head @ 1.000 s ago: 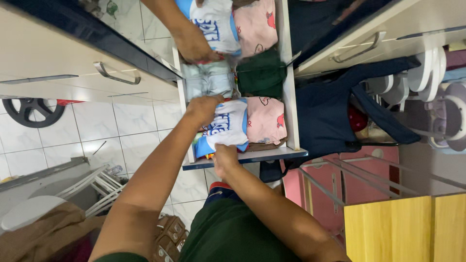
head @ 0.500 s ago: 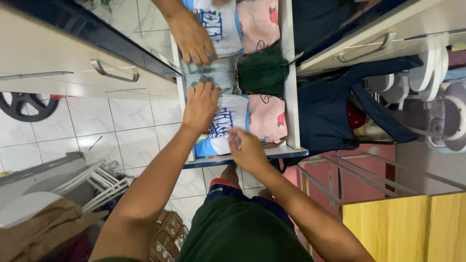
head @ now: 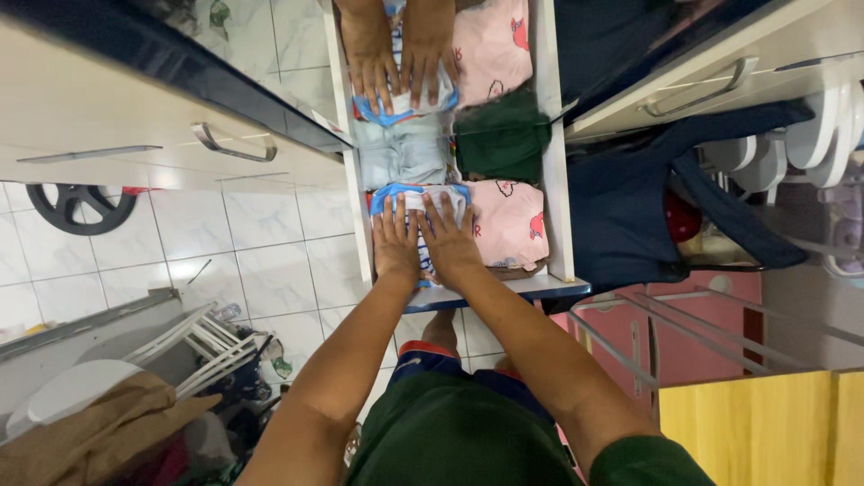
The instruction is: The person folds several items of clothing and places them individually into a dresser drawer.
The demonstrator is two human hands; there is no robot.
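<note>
Folded shirt (head: 423,202): white with blue trim, lay in the front left slot of the open drawer (head: 563,180), under both hands
Left hand (head: 396,241): lay flat on the shirt, fingers spread, palm down, gripping nothing
Right hand (head: 450,241): flat beside the left one, fingers spread, also pressing, nothing pinched
Neighbours: pink folded shirt (head: 508,225) touched it on the right; light blue jeans (head: 400,153) and dark green garment (head: 502,135) sat just behind
Top of view: a mirror-like surface seemed to repeat the hands and stack
Risk, fold: uneven pressing likely rumpled the blue trim or pushed the shirt into the jeans
Risk, drawer: weight on the pulled-out front edge could tip or strain it, judging by how far it stuck out
Risk, floor: clutter by the feet could trip the person
</note>
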